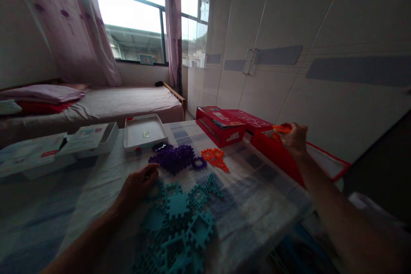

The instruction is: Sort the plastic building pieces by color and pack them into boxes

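My right hand (294,139) is closed on orange interlocking building pieces (282,128), held above the open red box (276,154) at the right. Loosely curled, my left hand (139,182) rests on the table between two piles, and nothing shows in its fingers. Just beyond its fingertips lies a heap of purple interlocking pieces (175,157). Teal interlocking pieces (178,205), square and triangular with toothed edges, spread in front of me to the right of that hand. A small group of orange pieces (214,157) sits right of the purple heap.
A closed-looking red box (220,124) stands at the table's far right edge. A shallow white tray (146,132) holds a small pale item. White boxes (86,139) lie at the left on the checked tablecloth (247,192). Beyond are a bed (128,98) and a wardrobe (272,21).
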Demonstrator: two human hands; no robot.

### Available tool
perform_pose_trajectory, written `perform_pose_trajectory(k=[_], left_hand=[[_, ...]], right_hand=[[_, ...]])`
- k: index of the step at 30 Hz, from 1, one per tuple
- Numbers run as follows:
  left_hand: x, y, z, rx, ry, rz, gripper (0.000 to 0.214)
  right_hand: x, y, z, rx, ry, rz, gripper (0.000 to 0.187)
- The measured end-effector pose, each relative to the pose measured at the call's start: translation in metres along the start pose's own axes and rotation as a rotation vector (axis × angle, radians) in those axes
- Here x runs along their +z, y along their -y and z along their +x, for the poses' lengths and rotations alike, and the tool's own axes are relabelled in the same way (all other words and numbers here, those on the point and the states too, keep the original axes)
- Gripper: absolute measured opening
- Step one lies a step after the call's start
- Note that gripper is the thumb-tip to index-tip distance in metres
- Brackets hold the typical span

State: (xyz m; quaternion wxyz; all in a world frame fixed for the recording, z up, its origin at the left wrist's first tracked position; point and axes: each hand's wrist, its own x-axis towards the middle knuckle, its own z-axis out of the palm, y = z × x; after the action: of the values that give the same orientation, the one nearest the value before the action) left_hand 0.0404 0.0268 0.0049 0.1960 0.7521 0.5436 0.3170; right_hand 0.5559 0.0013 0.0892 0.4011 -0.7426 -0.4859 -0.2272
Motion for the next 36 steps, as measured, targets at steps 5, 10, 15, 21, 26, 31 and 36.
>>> perform_pose_trajectory(k=[5,10,15,21,26,31,36], left_hand=[[0.0,0.001,0.0,-0.007,0.002,0.016,0.046],[0.001,0.002,-0.001,0.004,0.008,0.03,0.046],[0.001,0.004,-0.001,-0.017,0.005,0.011,0.047],[0.0,0.002,-0.002,-0.017,0.012,0.01,0.046],[0.0,0.0,-0.001,-0.024,0.014,-0.012,0.046],[0.002,0.004,-0.001,0.001,0.011,-0.02,0.045],[0.002,0.002,0.0,0.021,0.007,0.015,0.044]], right_hand=[[-0.023,-0.043,0.018,0.305,0.043,-0.135,0.042],[-0.017,-0.01,-0.006,0.196,0.018,-0.169,0.042],[0.017,0.077,-0.054,-0.312,0.449,0.205,0.034],[0.064,0.143,-0.11,-0.544,0.81,0.291,0.065],[0.08,0.148,-0.121,-0.56,0.772,0.136,0.057],[0.075,0.147,-0.126,-0.566,0.672,0.085,0.032],[0.07,0.147,-0.128,-0.537,0.599,0.059,0.023]])
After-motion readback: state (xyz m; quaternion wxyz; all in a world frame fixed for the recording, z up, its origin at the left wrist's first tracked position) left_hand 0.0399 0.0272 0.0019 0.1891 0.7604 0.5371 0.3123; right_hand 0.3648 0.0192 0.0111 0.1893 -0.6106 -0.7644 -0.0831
